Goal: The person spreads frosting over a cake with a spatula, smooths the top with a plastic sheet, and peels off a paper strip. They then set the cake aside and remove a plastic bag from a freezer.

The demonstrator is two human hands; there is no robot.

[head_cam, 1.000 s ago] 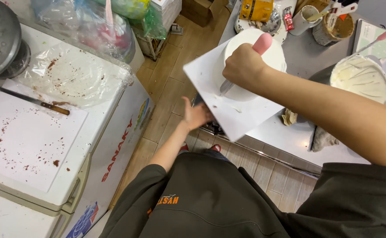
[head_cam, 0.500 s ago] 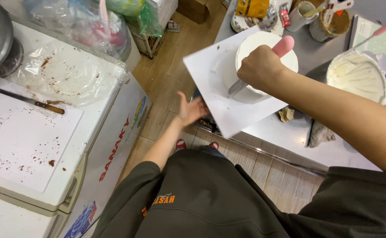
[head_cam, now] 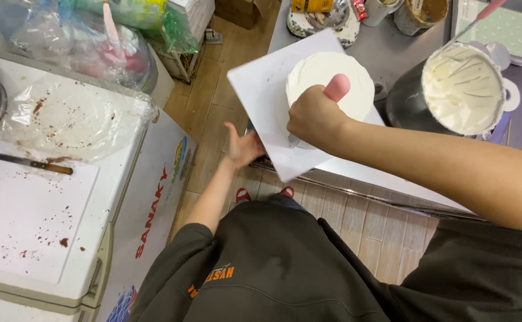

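Cramped kitchen, grey counter (head_cam: 392,42) past the hands. White board (head_cam: 261,101) carries the cake (head_cam: 308,74); looks like frosting's being smoothed. Left hand (head_cam: 244,148) flat on the board's underside, right hand (head_cam: 314,116) fisted round a pink-handled spatula (head_cam: 336,87) at the cake's side.

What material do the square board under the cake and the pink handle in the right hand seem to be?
Square board: probably coated cardboard or thin plastic; flat, white, matte, with thin sharp edges. Pink handle: likely smooth plastic or silicone; even colour, rounded tip, slight sheen. The right hand hides most of it.
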